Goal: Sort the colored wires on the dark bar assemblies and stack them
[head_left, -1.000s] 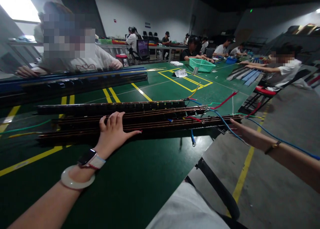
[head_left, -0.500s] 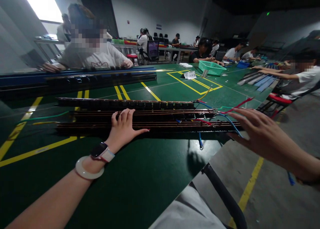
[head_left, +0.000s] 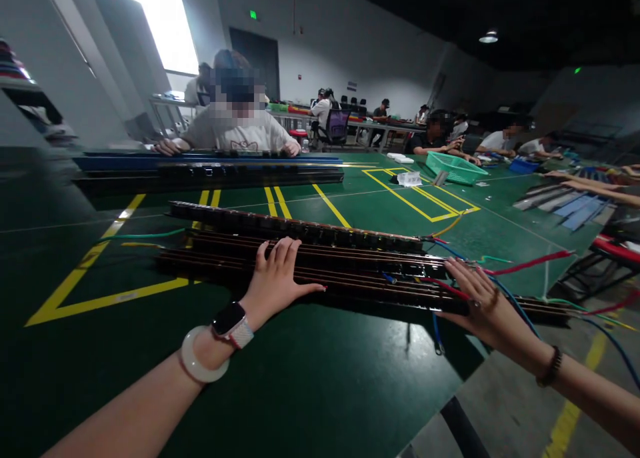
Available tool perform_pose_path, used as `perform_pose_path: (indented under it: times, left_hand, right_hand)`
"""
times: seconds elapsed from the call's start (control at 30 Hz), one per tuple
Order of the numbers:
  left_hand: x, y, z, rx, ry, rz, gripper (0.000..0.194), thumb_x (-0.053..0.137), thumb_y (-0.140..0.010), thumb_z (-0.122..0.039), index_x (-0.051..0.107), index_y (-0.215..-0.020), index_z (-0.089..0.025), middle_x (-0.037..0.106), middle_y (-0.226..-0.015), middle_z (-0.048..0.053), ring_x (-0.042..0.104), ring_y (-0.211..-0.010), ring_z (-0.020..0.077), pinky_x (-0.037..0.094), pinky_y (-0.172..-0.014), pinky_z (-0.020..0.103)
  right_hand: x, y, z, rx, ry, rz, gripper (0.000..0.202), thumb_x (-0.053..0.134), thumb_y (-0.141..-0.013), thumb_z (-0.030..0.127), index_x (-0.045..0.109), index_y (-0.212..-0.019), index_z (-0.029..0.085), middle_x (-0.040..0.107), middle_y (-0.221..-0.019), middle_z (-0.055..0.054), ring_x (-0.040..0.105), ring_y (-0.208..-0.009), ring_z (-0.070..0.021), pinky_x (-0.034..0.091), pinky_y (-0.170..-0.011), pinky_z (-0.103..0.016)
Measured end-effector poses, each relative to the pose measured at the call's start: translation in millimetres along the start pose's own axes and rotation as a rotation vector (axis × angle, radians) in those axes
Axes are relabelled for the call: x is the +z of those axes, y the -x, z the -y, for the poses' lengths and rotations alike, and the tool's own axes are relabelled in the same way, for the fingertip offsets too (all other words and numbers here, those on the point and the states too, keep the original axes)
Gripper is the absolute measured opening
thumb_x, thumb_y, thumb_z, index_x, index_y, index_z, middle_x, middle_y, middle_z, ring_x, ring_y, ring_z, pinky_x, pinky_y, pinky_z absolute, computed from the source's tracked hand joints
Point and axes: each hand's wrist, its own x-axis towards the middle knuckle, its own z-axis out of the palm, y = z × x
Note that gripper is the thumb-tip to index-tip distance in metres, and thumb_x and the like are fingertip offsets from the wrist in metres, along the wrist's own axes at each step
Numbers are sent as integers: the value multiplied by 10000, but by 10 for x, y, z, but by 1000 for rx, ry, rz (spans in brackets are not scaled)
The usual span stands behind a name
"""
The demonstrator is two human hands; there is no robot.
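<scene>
Several long black bars with copper-coloured wires along them lie side by side in front of me. My left hand (head_left: 277,275) rests on the middle of the nearer bars (head_left: 345,278), fingers spread over the top and thumb pointing right. My right hand (head_left: 475,301) lies on their right part, fingers stretched out and close together. Around it run a red cable (head_left: 533,263) and a blue cable (head_left: 513,305). A short blue lead (head_left: 438,335) with a ring terminal hangs over the near side. Behind lies another black bar (head_left: 295,230). Green and yellow leads stick out at the left ends.
The green table (head_left: 320,378) has yellow tape lines. Across it sits a person (head_left: 245,128) behind more long blue and black bars (head_left: 250,175). A green basket (head_left: 455,168) stands farther right, near a pile of grey and blue strips (head_left: 575,205). Other people work beyond.
My right hand has come down and inward onto the bars. The left hand stays on them. The view has turned left, and the bars now slope down to the right.
</scene>
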Motion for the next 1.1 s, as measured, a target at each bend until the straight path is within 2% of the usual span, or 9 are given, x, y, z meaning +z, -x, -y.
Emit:
perform_pose_path:
  times: [0.2, 0.5, 0.67, 0.77, 0.97, 1.1]
  left_hand:
    - [5, -23, 21, -26, -3, 11, 989, 356, -674, -838, 384, -1342, -109, 452, -1329, 200, 352, -1281, 329, 103, -1100, 502]
    - [145, -176, 178, -152, -81, -23, 990, 341, -686, -834, 401, -1342, -95, 449, -1343, 203, 344, -1293, 332, 83, -1113, 519]
    - [204, -339, 279, -133, -178, -90, 968, 349, -704, -815, 383, -1379, -121, 243, -1498, 172, 124, -1405, 333, 3, -1134, 525]
    - [223, -446, 388, -61, -181, -62, 916, 349, -734, -787, 327, -1420, -182, 179, -1529, 121, 103, -1417, 299, 7, -1145, 507]
    - [332, -601, 648, -90, -157, -10, 930, 324, -731, -800, 337, -1417, -172, 281, -1496, 120, 218, -1391, 277, 48, -1155, 474]
    - [370, -655, 836, -106, -171, -19, 910, 337, -736, -791, 335, -1417, -186, 305, -1487, 110, 228, -1389, 270, 69, -1155, 458]
  right_hand:
    - [182, -146, -178, -46, 6, 40, 939, 599, -785, 531, 96, -1491, 169, 262, -1495, -148, 284, -1345, -352, 299, -1089, -532]
    - [726, -861, -597, -161, 6, 12, 945, 594, -780, 550, 107, -1483, 148, 295, -1482, -148, 240, -1372, -306, 213, -1130, -498]
    - [1044, -1303, -819, -213, -14, -13, 951, 616, -762, 540, 133, -1477, 138, 324, -1465, -163, 265, -1362, -308, 244, -1116, -498]
    - [1175, -1544, -893, -230, -40, -3, 957, 637, -747, 529, 149, -1474, 142, 344, -1452, -170, 300, -1346, -315, 279, -1100, -496]
    - [1344, -2004, -916, -268, -117, -13, 931, 667, -725, 487, 212, -1461, 142, 380, -1429, -177, 349, -1319, -321, 316, -1080, -500]
    - [1492, -2315, -884, -291, -131, -3, 937, 674, -722, 485, 214, -1456, 129, 383, -1424, -185, 351, -1318, -318, 316, -1085, -488]
